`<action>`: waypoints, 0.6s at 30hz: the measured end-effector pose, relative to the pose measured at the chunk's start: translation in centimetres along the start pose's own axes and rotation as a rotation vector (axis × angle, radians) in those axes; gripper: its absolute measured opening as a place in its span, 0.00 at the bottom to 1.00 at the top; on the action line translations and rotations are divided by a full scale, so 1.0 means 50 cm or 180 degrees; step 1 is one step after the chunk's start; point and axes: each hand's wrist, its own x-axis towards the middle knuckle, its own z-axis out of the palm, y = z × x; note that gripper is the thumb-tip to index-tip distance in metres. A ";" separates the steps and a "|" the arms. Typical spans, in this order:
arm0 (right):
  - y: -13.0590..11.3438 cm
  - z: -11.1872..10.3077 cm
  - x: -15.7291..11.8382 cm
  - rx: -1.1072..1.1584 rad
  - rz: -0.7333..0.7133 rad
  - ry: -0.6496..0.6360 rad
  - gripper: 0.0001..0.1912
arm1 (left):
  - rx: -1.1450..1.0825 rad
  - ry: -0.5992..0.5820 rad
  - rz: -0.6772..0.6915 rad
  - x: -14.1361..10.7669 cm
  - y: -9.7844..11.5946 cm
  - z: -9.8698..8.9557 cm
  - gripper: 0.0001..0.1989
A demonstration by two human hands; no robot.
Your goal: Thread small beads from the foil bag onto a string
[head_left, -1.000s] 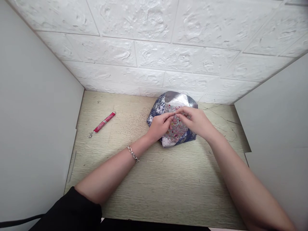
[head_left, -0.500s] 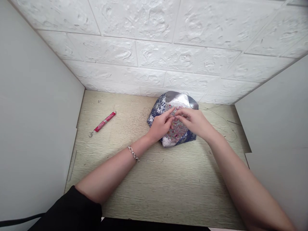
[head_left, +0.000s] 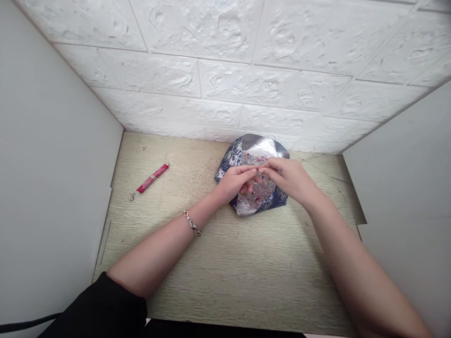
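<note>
A silver-lined blue patterned bag (head_left: 260, 143) lies opened out near the wall, with many small mixed-colour beads (head_left: 262, 190) spread on its shiny inside. Above the beads, my left hand (head_left: 237, 183) pinches with thumb and forefinger, its other fingers bent below. My right hand (head_left: 283, 176) pinches too, its fingertips meeting those of the left. Whatever lies between the fingertips is too small to make out. A thin thread (head_left: 341, 202) seems to lie on the table to the right of the hands.
To the left lies a red stick-like wrapped item (head_left: 153, 178) with a small clear piece (head_left: 132, 196) by its lower end. A tiny bead-like bit (head_left: 144, 148) sits farther back. A white brick-patterned wall (head_left: 225, 80) and grey side panels (head_left: 52, 164) bound the wooden table (head_left: 225, 272).
My left forefinger has come down from a raised position to meet the thumb and the right fingertips. The bag and the red item stay in place.
</note>
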 end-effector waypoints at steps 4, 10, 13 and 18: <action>-0.002 -0.015 -0.003 -0.0204 0.0142 -0.0227 0.10 | 0.0207 0.0055 -0.0187 0.001 -0.001 0.001 0.12; 0.010 -0.024 -0.015 -0.1085 0.0206 -0.0619 0.09 | 0.0077 0.0298 -0.0115 0.006 -0.004 0.001 0.10; 0.020 -0.025 -0.025 -0.1389 0.0281 -0.0546 0.11 | -0.0122 0.0356 -0.0002 0.009 -0.006 -0.002 0.10; 0.022 -0.025 -0.034 -0.1608 0.0563 -0.0666 0.09 | -0.0266 0.0411 0.0028 0.011 -0.007 -0.005 0.10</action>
